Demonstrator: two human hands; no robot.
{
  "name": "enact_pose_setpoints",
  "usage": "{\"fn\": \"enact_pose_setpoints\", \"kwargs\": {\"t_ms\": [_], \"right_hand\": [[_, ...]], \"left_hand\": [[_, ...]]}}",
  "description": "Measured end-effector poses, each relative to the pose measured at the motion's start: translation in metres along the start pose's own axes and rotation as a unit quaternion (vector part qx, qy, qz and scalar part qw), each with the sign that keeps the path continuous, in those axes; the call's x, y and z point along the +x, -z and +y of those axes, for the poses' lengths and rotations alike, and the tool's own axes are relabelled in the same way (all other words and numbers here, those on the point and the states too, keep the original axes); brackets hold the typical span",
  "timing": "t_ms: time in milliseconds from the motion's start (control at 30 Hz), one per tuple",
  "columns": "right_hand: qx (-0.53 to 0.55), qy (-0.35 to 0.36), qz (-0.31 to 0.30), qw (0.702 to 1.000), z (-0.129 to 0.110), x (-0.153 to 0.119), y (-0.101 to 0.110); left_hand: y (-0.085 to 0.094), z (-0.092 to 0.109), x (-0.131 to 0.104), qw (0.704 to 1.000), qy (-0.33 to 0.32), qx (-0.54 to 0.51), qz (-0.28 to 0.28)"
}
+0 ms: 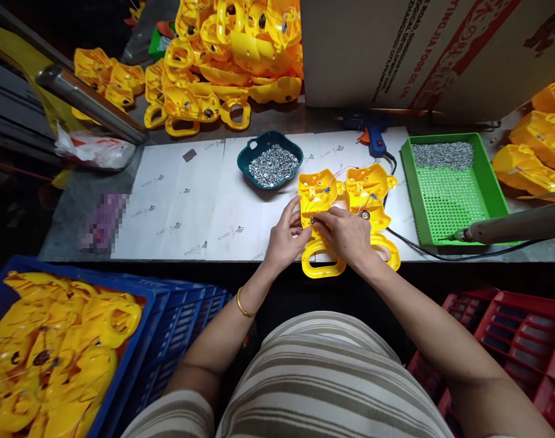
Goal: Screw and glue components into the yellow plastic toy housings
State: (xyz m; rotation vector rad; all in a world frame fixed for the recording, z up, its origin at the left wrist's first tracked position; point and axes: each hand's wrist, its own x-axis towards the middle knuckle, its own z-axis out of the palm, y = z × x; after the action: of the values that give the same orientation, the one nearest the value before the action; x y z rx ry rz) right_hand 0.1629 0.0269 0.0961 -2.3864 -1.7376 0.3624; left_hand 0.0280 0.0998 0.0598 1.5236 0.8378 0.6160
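Two yellow plastic shell halves lie side by side, hollow side up, at the table's front edge: a left half (321, 182) and a right half (364, 182). Each has a looped handle, and thin wires run between them. My left hand (285, 240) grips the left half's outer side, thumb near its lower part. My right hand (348, 234) reaches over from the right, fingertips pressed together at a small dark round part (313, 219) inside the left half. Whatever is between those fingertips is hidden. A round metallic part (364, 215) shows in the right half.
A dark green bowl (244, 159) of small screws stands behind my left hand. To the right are a blue glue gun (374, 139) and a green tray (487, 182) with more metal pieces. Yellow shells (259, 55) pile up behind, beside a cardboard box (350, 55). A blue crate (145, 316) stands lower left.
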Motion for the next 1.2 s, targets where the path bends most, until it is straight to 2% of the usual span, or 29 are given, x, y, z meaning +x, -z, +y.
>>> {"fn": "enact_pose_setpoints", "kwargs": {"t_ms": [200, 400, 567, 800, 967, 1100, 1200], "right_hand": [[-0.016, -0.005, -0.014, 1.000, -0.001, 0.003, -0.001], [0.004, 0.046, -0.010, 0.999, 0.009, -0.001, -0.004], [0.022, 0.030, -0.008, 0.999, 0.010, 0.001, -0.006], [0.064, -0.012, -0.013, 0.998, 0.010, 0.005, -0.004], [0.019, -0.040, -0.027, 0.999, 0.002, 0.003, -0.010], [0.001, -0.028, -0.050, 0.998, -0.002, -0.001, -0.004], [0.013, -0.054, 0.009, 0.998, 0.005, -0.001, 0.009]], "left_hand": [[-0.002, 0.000, 0.001, 1.000, 0.018, -0.017, 0.010], [-0.004, -0.002, 0.006, 0.997, 0.003, 0.067, 0.035], [-0.004, 0.002, 0.010, 0.998, 0.025, 0.060, 0.019], [-0.001, 0.003, 0.021, 0.993, 0.045, 0.110, -0.003], [0.000, 0.002, 0.024, 0.991, 0.028, 0.127, -0.027], [0.001, -0.001, 0.026, 0.991, 0.021, 0.126, -0.032], [0.003, -0.005, 0.028, 0.992, 0.036, 0.120, -0.032]]}}
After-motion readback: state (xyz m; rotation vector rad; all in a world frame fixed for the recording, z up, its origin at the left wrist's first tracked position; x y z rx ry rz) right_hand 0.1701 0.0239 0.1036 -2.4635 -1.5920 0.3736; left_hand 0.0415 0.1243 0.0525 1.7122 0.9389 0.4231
